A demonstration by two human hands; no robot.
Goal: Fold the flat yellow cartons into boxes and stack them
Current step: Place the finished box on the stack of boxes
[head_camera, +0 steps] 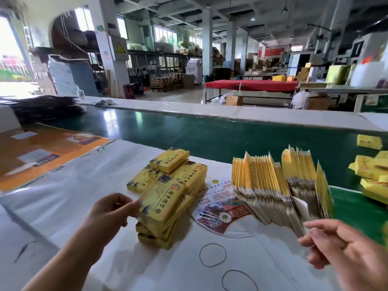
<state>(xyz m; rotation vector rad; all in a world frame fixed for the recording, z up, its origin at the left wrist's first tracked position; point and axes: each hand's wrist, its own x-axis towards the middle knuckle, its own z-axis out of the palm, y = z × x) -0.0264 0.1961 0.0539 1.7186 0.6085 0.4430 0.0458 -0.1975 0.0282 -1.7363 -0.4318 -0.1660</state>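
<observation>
Head view: my left hand (111, 208) grips the top folded box (162, 198) on the stack (159, 229); my right hand (340, 246), fingers relaxed, touches the flat cartons (270, 185).

Bright daylight from windows (165, 34) and blown-out doorway (8, 45). Glare on green belt (189, 131). Edges bowed, smeared; right hand (344, 248) motion-blurred. Soft shadows.

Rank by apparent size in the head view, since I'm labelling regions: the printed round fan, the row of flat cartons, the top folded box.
1. Row of flat cartons
2. Printed round fan, partly covered
3. Top folded box, nearest; close to the fan
</observation>
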